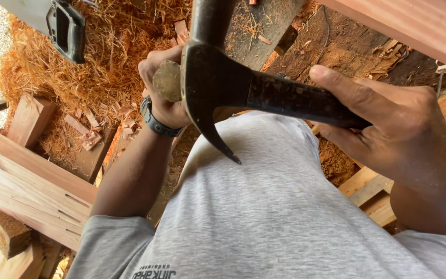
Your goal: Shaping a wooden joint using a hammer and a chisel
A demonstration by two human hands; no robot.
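The hammer (218,82) was gripped by its handle in the right hand (388,124), the handle running sideways. Its head lay against the round butt of a tool (167,80) clenched in the left hand (163,93).

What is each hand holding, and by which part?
Right hand: claw hammer, by its dark handle. Left hand: a wooden-handled tool, around its handle; its lower part is hidden.

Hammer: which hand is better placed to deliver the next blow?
Right hand, probably: it grips the hammer by the handle, head right at the chisel butt; the left hand is wrapped around that chisel.
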